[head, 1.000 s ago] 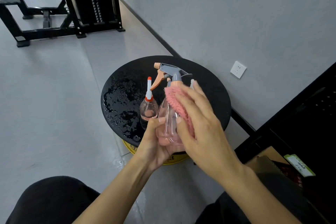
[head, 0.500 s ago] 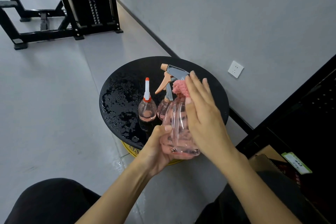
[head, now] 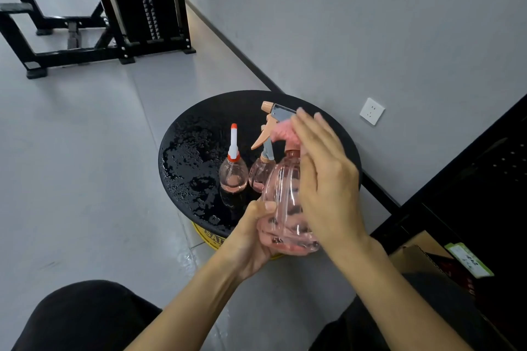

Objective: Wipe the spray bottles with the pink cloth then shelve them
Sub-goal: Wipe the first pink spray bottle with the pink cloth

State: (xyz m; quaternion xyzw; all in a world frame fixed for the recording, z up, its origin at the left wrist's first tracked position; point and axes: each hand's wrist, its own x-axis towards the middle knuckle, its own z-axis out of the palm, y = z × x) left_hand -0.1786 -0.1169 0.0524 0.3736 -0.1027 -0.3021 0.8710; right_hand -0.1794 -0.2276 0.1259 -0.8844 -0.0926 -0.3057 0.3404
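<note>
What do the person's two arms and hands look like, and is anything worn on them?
Both forearms are bare up to the bottom edge of the picture: no sleeves show. The left hand and the right hand wear no gloves, and no ring, watch or bracelet shows on the sides facing the camera. The fingernails are short and unpainted. Dark clothing covers the knees below.

We see the right hand (head: 328, 179) has slid the pink cloth (head: 285, 134) up from the body of the held spray bottle (head: 285, 199) to its neck, under the trigger head; the bottle has tipped more upright; left hand (head: 251, 239) has dropped to cup the base, thumb on front.
</note>
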